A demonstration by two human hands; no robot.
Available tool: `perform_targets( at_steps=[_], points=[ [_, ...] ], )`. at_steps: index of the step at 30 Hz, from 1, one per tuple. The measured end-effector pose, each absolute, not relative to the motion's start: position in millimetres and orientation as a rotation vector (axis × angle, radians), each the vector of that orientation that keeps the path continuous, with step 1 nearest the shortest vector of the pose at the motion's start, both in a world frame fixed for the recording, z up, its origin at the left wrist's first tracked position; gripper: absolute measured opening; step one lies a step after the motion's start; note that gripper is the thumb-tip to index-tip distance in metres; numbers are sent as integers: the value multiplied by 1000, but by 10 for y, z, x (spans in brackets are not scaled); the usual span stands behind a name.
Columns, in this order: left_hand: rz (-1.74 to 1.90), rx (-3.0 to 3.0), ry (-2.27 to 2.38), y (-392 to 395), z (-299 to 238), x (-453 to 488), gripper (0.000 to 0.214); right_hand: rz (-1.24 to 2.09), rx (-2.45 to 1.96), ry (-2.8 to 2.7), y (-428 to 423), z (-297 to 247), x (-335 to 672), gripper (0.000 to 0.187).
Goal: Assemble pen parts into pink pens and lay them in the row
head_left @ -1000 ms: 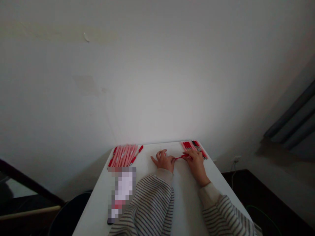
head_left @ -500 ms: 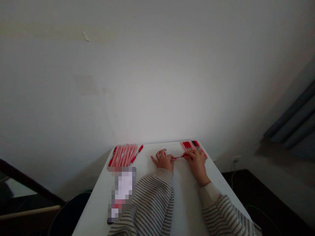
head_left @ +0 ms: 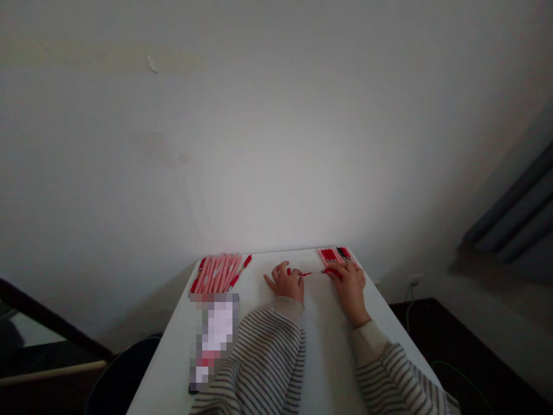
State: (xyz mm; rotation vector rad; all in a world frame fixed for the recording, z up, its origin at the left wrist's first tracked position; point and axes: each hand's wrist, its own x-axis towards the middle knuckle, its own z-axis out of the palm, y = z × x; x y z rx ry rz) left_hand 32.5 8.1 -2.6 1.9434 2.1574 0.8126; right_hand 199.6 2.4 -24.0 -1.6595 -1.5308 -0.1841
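My left hand (head_left: pixel 288 283) rests low over the white table with thumb and forefinger pinched and the other fingers spread. In that pinch is a red pen part (head_left: pixel 306 274), whose thin red end points right; a thicker red end shows behind the fingers. Opposite it, my right hand (head_left: pixel 349 288) is closed around a red pen piece (head_left: pixel 333 272) with a small metallic tip facing left. A short gap separates the two tips. Just beyond my right hand lies a group of pink and red pen parts (head_left: pixel 328 255), partly hidden by the fingers.
A row of pink pen-like sticks (head_left: pixel 218 274) with red ends lies at the table's far left. Beside it is a single red pen (head_left: pixel 240 272). A phone-like object (head_left: pixel 218 328), blurred out, lies nearer. The wall (head_left: pixel 276 173) rises behind the table (head_left: pixel 328 346).
The two red pen pieces, which met or nearly met between my hands, are now apart. My right hand has shifted slightly right, and my left hand has barely moved.
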Motion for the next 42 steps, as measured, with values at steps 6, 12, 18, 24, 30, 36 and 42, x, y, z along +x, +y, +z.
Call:
perform_targets(
  at_steps=[6, 12, 18, 24, 30, 36, 42],
  points=[
    [846, 1921, 2171, 77, -16, 307, 15, -164, -1722, -1500, -3, -212, 1975, 25],
    [890, 1897, 2177, 89, -22, 308, 15, -161, -1688, -1509, 20, -236, 1992, 26],
    [922, 1878, 2213, 83, -11, 262, 14, -155, -1654, -1637, 49, -283, 1982, 23],
    [995, 1861, 2282, 48, 30, 178, 16, -170, -1617, -1818, 40, -202, 1890, 18],
    [1037, 1843, 2310, 27, 74, 101, 16, -172, -1597, -1955, 12, -85, 1758, 21],
    [1097, 1791, 2319, -28, 96, 40, 14, -189, -1640, -1985, -16, -24, 1683, 21],
    [1172, 1821, 2297, -62, 47, -19, 13, -224, -1726, -1960, -67, 53, 1623, 22]
  ],
)
